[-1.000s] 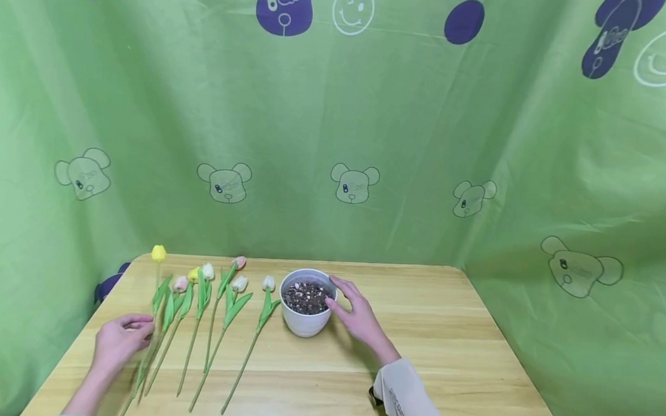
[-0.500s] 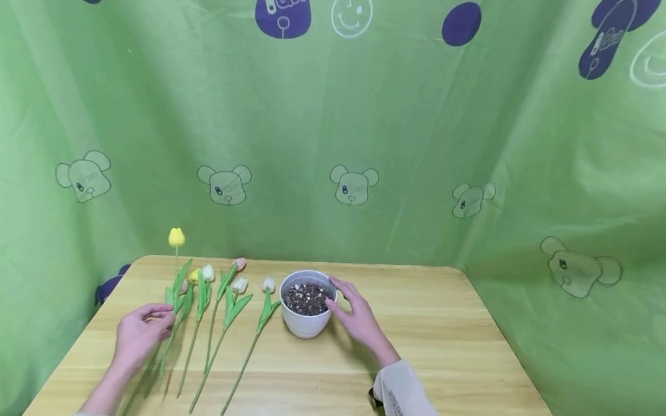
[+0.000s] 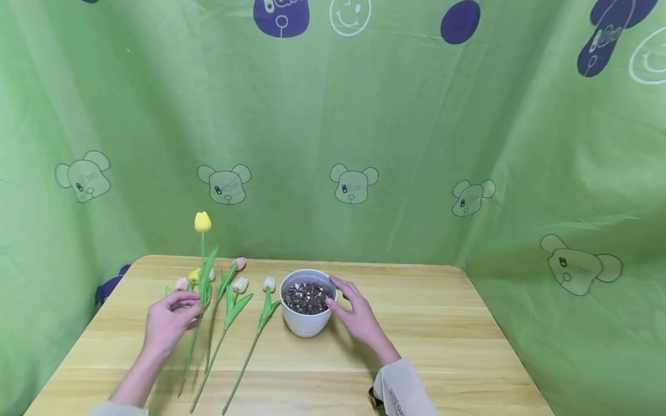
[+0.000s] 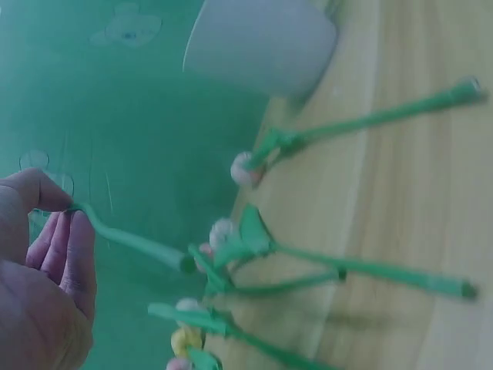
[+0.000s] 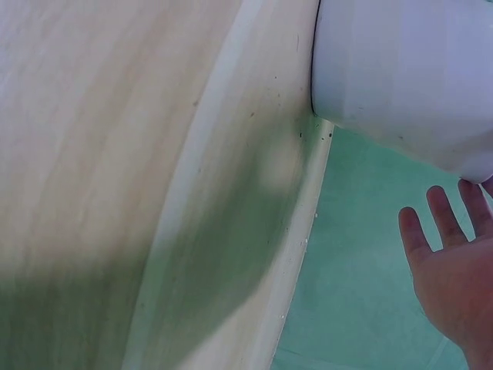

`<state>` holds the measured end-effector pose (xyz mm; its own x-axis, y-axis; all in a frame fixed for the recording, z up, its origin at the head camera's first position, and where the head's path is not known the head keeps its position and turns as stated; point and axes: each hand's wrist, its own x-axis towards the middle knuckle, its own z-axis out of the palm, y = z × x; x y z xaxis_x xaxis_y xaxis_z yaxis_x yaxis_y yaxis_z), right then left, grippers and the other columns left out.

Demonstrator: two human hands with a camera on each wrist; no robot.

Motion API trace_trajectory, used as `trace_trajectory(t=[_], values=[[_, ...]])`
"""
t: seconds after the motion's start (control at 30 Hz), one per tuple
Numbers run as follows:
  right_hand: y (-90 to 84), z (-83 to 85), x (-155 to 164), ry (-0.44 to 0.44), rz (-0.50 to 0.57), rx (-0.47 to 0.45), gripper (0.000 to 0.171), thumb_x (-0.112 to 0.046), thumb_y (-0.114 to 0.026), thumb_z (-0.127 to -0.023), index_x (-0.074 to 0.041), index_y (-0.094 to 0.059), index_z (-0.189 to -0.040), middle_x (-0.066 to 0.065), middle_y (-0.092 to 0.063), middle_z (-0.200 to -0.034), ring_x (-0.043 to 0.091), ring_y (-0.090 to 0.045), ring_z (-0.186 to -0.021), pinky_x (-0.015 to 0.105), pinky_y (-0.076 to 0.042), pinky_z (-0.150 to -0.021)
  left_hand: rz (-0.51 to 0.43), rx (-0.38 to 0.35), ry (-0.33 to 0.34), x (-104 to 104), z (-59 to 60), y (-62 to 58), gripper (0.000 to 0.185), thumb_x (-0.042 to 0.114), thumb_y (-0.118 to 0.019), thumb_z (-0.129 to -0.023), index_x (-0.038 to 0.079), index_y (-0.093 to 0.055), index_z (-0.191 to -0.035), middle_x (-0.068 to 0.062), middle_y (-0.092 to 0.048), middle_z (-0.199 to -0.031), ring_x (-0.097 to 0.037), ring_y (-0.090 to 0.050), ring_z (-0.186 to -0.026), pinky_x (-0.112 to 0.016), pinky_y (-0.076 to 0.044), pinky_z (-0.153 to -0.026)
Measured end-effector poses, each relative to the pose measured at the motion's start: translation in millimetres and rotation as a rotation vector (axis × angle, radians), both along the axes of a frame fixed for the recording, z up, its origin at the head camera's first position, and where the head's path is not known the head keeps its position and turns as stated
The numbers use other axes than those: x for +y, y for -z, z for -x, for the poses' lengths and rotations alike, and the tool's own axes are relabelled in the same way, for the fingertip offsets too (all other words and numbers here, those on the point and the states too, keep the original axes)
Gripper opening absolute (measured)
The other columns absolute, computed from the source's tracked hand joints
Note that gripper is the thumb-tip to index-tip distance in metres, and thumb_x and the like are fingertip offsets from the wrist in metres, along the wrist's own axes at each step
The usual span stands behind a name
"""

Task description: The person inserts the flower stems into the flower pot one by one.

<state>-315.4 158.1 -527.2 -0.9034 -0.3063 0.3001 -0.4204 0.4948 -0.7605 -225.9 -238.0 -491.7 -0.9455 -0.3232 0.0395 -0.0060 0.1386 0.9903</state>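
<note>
My left hand (image 3: 172, 322) pinches the stem of a yellow tulip (image 3: 203, 222) between thumb and fingers, the bloom upright above the table. In the left wrist view the green stem (image 4: 135, 240) sticks out from the fingertips. At the right side of a white flowerpot (image 3: 305, 323), my right hand (image 3: 360, 318) touches the rim with thumb and forefinger, its other fingers straight and spread in the right wrist view. Dark soil with pale pebbles (image 3: 305, 298) lies inside the pot. A white tulip (image 3: 268, 284) lies just left of it.
More tulips lie left of the pot: a white one (image 3: 240, 284), a pink one (image 3: 240, 263) at the back edge, and a yellow one (image 3: 194, 275) and pink one (image 3: 181, 284) partly behind my left hand. The wooden table (image 3: 444, 337) meets a green curtain (image 3: 287, 224).
My left hand has lifted the yellow tulip off the left end of the row and carried it rightward and up, over the other tulips. The right hand and pot stay put.
</note>
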Motion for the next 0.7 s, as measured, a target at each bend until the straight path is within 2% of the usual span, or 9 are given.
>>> trace_trajectory(t=[0.27, 0.5, 0.7], values=[[0.9, 0.0, -2, -0.005, 0.032, 0.007, 0.06, -0.032, -0.068, -0.1, -0.019, -0.048, -0.155, 0.007, -0.05, -0.157, 0.031, -0.049, -0.144, 0.053, -0.042, -0.12, -0.03, 0.036, 0.063, 26, 11.5, -9.5, 0.033, -0.003, -0.069, -0.09, -0.009, -0.064, -0.122, 0.004, -0.069, -0.092, -0.007, -0.07, -0.079, -0.027, -0.066, -0.073], [1.5, -1.5, -4, -0.009, 0.092, 0.006, 0.059, -0.026, -0.07, -0.099, -0.014, -0.05, -0.153, 0.012, -0.052, -0.155, 0.037, -0.05, -0.141, 0.057, -0.043, -0.118, -0.101, 0.111, 0.113, 54, 23.8, -20.2, 0.03, -0.006, -0.069, -0.091, -0.012, -0.062, -0.12, -0.01, -0.069, -0.097, -0.011, -0.072, -0.079, -0.032, -0.067, -0.073], [1.2, -2.1, -6, 0.002, 0.122, 0.012, 0.058, -0.018, -0.07, -0.099, -0.008, -0.05, -0.152, 0.017, -0.052, -0.154, 0.041, -0.049, -0.141, 0.063, -0.041, -0.117, -0.12, 0.173, 0.137, 76, 36.6, -29.2, 0.027, -0.006, -0.072, -0.089, -0.009, -0.066, -0.115, -0.013, -0.069, -0.1, -0.011, -0.071, -0.079, -0.035, -0.067, -0.075]])
